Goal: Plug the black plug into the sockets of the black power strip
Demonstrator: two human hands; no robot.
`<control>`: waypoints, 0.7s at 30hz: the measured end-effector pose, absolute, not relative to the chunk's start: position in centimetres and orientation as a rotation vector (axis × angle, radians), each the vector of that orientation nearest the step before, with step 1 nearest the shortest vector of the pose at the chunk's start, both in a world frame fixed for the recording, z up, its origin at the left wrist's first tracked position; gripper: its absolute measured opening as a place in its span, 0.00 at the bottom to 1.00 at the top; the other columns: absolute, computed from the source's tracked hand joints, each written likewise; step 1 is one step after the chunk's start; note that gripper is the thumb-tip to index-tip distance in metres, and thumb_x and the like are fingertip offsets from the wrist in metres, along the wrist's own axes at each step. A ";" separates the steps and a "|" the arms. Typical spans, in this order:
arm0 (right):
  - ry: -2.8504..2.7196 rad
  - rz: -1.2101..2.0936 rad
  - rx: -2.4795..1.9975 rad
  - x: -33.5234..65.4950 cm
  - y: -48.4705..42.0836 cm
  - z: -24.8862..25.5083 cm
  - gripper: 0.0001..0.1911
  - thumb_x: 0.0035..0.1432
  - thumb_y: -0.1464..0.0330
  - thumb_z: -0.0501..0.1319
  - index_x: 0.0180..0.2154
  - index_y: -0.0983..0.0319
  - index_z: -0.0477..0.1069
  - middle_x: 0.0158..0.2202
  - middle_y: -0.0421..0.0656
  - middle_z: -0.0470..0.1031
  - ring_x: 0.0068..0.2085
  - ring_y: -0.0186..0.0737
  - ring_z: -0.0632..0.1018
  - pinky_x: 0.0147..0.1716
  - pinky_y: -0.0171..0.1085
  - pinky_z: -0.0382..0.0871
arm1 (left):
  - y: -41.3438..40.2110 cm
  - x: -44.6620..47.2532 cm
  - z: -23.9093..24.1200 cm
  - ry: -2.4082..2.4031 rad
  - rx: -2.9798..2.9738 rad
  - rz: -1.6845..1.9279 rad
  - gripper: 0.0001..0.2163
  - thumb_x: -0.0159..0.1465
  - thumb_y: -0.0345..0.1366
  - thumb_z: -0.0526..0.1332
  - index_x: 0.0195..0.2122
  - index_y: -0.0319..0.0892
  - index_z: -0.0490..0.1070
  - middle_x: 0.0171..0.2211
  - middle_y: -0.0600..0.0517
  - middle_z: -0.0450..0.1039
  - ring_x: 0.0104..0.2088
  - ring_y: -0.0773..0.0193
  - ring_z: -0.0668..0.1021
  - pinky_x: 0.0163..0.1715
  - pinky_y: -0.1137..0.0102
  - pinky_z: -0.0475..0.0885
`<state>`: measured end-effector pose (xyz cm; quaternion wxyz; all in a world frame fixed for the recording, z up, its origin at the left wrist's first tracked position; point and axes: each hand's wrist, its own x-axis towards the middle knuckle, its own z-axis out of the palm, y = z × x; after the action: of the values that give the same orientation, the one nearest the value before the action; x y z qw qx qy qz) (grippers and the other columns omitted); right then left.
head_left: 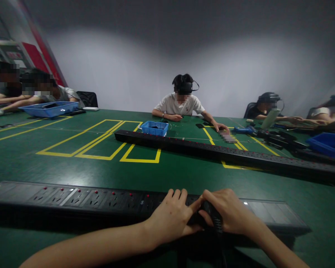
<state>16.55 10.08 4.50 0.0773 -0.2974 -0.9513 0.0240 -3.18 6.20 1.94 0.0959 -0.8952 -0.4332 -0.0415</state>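
A long black power strip (pixel 80 199) with several sockets and small red buttons lies across the green table right in front of me. My left hand (pixel 173 217) rests on its top near the middle, fingers curled down over it. My right hand (pixel 230 214) is closed round a thin black tool (pixel 215 219) with a ribbed grip, its tip held against the strip. The two thumbs touch.
A second long black power strip (pixel 225 152) lies further back. A small blue bin (pixel 154 128) stands behind it, another blue tray (pixel 48 109) at far left, a third (pixel 327 143) at right. Other people sit around the table (pixel 72 163); yellow lines mark it.
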 end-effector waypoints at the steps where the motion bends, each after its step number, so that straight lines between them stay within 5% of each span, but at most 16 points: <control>1: -2.845 0.067 -0.889 16.6 10.1 4.5 0.05 0.59 0.65 0.50 0.33 0.60 0.58 0.25 0.39 0.70 0.25 0.36 0.70 0.25 0.34 0.54 | 6.2 -3.2 1.9 -1.284 -2.653 -0.121 0.33 0.62 0.58 0.40 0.64 0.48 0.35 0.44 0.40 0.66 0.41 0.48 0.71 0.40 0.57 0.65; 16: -2.802 0.150 -0.898 16.4 9.8 4.6 0.05 0.58 0.66 0.52 0.34 0.61 0.62 0.26 0.40 0.72 0.27 0.36 0.71 0.25 0.33 0.55 | 6.3 -3.1 1.8 -1.274 -2.663 -0.121 0.33 0.62 0.57 0.40 0.64 0.47 0.33 0.47 0.37 0.64 0.44 0.46 0.70 0.42 0.55 0.64; 21: -2.422 0.458 -0.864 17.2 10.1 4.2 0.04 0.53 0.66 0.59 0.30 0.60 0.65 0.22 0.36 0.69 0.22 0.32 0.68 0.23 0.32 0.54 | 6.2 -3.3 1.8 -1.288 -2.671 -0.126 0.34 0.62 0.58 0.41 0.64 0.49 0.32 0.48 0.37 0.64 0.45 0.46 0.70 0.42 0.55 0.65</control>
<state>17.19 10.06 4.22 0.2620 -0.3193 -0.8949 0.1691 -3.27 6.21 1.81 0.0866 -0.8966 -0.4322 -0.0424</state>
